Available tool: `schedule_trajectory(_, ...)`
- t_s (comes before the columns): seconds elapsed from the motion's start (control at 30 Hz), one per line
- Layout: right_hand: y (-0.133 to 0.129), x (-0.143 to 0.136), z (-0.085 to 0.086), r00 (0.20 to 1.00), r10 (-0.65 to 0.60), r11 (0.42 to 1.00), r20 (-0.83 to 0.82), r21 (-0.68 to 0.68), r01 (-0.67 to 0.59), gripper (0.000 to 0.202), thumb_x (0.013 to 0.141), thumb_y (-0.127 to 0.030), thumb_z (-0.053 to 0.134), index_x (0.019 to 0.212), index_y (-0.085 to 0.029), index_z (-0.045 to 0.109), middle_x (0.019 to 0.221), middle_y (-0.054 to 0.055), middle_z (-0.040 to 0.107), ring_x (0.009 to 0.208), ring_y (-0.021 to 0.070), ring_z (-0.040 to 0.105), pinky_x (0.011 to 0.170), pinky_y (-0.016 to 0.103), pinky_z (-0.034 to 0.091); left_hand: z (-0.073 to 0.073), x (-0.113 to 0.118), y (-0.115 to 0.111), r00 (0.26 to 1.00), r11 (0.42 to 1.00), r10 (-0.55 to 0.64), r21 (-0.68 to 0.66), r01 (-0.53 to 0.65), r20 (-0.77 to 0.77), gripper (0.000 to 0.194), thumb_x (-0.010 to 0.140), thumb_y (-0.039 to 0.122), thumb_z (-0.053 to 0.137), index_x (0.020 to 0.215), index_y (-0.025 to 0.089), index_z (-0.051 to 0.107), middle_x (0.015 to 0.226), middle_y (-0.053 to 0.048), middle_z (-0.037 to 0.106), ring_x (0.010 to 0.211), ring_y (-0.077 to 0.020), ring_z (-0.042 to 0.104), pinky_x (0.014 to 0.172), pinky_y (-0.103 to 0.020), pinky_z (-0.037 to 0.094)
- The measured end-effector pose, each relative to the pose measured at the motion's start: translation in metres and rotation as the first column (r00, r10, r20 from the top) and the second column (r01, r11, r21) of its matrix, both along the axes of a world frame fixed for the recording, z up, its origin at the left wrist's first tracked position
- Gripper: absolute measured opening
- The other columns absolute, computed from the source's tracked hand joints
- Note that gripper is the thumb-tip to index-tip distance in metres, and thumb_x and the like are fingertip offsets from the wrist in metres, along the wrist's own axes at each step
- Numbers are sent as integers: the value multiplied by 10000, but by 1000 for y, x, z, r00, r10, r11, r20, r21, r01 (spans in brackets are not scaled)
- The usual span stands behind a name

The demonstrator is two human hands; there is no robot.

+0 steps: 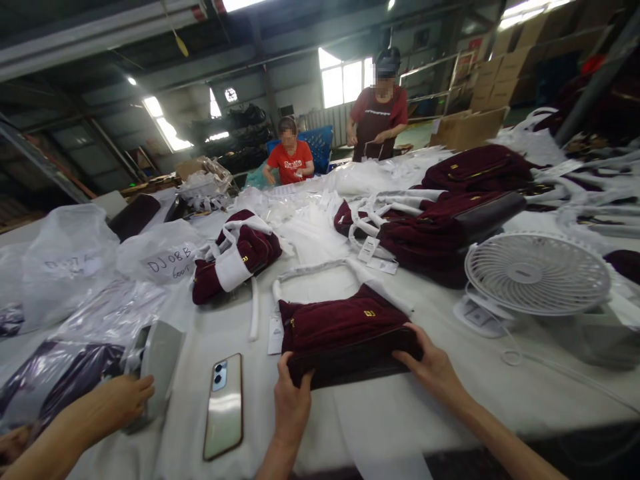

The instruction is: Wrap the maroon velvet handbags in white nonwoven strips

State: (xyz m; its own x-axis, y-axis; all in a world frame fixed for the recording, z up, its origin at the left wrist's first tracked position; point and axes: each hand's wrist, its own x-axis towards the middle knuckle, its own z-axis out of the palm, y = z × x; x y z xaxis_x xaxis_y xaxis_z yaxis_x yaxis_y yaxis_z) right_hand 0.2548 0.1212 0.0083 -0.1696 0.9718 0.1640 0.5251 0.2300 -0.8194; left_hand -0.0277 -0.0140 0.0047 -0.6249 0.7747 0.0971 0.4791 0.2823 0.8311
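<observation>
I see both of my hands on a maroon bag (345, 333) lying flat on the white table (500, 393) at lower centre of the frame. My left hand (291, 400) clamps the bag's lower left corner, thumb on top and fingers curled under the dark bottom edge. My right hand (431, 365) grips the lower right corner the same way, thumb pressed on the dark panel. A small gold emblem (369, 313) sits on the bag's upper face; I cannot read its letters. White-wrapped straps (320, 270) loop out behind it, and a white hang tag (275, 335) lies just beside its left edge, print too small to read.

To the left of the bag a phone (225, 407) lies face down. At the lower left another person's hand (117, 400) rests against a grey device (159, 363). At the left, a clear plastic bag (163, 257) carries handwriting that reads "DJ 08 B" with "600" below it. A second maroon bag (240, 257) with white wrapping lies above the phone. A white desk fan (537, 275) stands at the right, and a pile of maroon bags (450, 220) lies behind it. Two people (290, 157) work at the far end, one in a red shirt with white lettering I cannot make out.
</observation>
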Motion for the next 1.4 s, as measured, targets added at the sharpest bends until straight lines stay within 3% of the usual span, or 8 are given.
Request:
schedule_trajectory(0.33,10,2,-10,945,-25,999,325,-11,30,464,805,-556,531,1136,-232,512,651,11,625,633,292,659,595,338,441,-7,-14,-7,913,994,-110,-24,109,-392,334,919,258,538,1238,196,463,939,-75,653,869,-239,645,786,-374,513)
schedule_trajectory(0.47,12,0,-7,924,6,1000,383,1,-7,463,826,-565,527,1139,-226,490,657,25,644,619,295,662,562,314,408,43,2,-17,682,994,-54,-108,-37,-729,499,842,297,690,1304,263,503,998,-92,577,923,-296,560,824,-475,471)
schedule_trajectory(0.57,11,0,-4,904,-2,999,427,47,-20,483,838,-579,520,1149,-211,492,674,38,655,631,301,668,563,313,404,69,16,-8,531,976,-166,-62,208,-831,565,812,344,736,1317,281,492,1103,-94,537,976,-276,522,878,-459,451)
schedule_trajectory(0.7,10,0,-9,887,-17,994,461,104,-35,466,854,-560,532,1159,-209,514,677,33,658,611,279,655,541,301,392,67,18,29,246,858,-415,-287,426,-876,246,886,223,604,1128,220,563,951,-58,550,834,-221,512,748,-375,447)
schedule_trajectory(0.83,5,0,-12,832,-93,970,547,240,-50,406,896,-486,534,1187,-203,540,856,71,679,632,240,639,530,293,390,45,13,49,157,816,-485,-381,436,-860,136,879,76,473,861,190,546,821,-42,539,739,-198,494,662,-340,417)
schedule_trajectory(0.97,-6,3,4,758,-272,821,593,554,-140,345,896,-400,584,1171,-191,604,1077,147,620,763,252,617,615,332,419,31,16,44,141,815,-487,-390,428,-862,142,915,102,446,874,198,543,807,-36,548,712,-196,504,635,-331,412)
schedule_trajectory(1.13,-8,-9,33,801,68,465,595,692,-553,236,949,-151,487,1088,-236,659,1018,78,638,949,212,560,898,371,394,27,14,37,110,797,-516,-429,424,-850,184,951,127,392,897,199,552,826,-46,539,733,-200,518,641,-333,429)
schedule_trajectory(1.4,17,-25,27,703,165,383,692,612,-692,264,968,-118,421,995,-191,673,799,55,571,745,187,445,708,325,320,70,-12,45,-167,546,-650,-609,576,-741,322,938,153,432,1229,278,492,949,-41,528,791,-181,495,659,-308,407)
